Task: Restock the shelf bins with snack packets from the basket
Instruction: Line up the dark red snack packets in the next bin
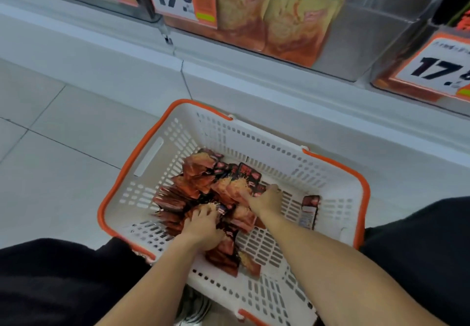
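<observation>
While the basket sits below the shelf bins, left hand and right hand both clutch snack packets.

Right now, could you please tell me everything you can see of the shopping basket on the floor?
The basket looks like white plastic with slotted, perforated walls and floor, an orange rim and orange handles folded down along it. It sits upright on the pale tiled floor, in front of the shelf base, between the person's knees. A heap of red snack packets lies inside, one packet apart towards the right wall. The left hand and right hand both reach into the heap.
</observation>
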Motion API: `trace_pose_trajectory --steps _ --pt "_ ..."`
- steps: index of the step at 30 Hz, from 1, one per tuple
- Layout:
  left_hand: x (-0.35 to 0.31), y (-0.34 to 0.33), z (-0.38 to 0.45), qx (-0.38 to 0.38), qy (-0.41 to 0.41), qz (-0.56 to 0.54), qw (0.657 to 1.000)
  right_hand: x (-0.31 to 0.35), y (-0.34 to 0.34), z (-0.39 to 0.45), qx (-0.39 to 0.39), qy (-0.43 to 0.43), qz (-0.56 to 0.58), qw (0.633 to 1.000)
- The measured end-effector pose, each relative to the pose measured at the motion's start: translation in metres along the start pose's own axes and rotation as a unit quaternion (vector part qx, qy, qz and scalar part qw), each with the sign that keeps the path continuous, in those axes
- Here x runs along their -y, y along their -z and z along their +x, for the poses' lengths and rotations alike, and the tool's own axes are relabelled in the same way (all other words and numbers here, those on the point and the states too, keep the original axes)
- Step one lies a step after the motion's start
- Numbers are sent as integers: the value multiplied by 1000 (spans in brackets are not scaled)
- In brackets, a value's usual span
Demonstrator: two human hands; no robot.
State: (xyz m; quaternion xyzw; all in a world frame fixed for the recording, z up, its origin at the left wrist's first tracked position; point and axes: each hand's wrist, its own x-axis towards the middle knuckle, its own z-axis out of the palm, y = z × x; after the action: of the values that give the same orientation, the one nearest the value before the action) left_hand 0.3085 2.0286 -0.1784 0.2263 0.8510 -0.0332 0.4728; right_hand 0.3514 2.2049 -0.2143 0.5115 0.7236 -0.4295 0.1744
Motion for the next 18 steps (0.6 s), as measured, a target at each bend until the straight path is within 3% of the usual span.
trace_pose_trajectory --steps 6,12,18 --pt "-2 -9 1 26 -6 25 999 -10 -10 7 -15 35 -99 994" --pt "-10 -12 8 60 2 -1 998 -29 3 7 1 14 -76 997" --pt "-28 -12 21 88 -45 -59 993 -53 36 -7 -1 4 -19 1000"
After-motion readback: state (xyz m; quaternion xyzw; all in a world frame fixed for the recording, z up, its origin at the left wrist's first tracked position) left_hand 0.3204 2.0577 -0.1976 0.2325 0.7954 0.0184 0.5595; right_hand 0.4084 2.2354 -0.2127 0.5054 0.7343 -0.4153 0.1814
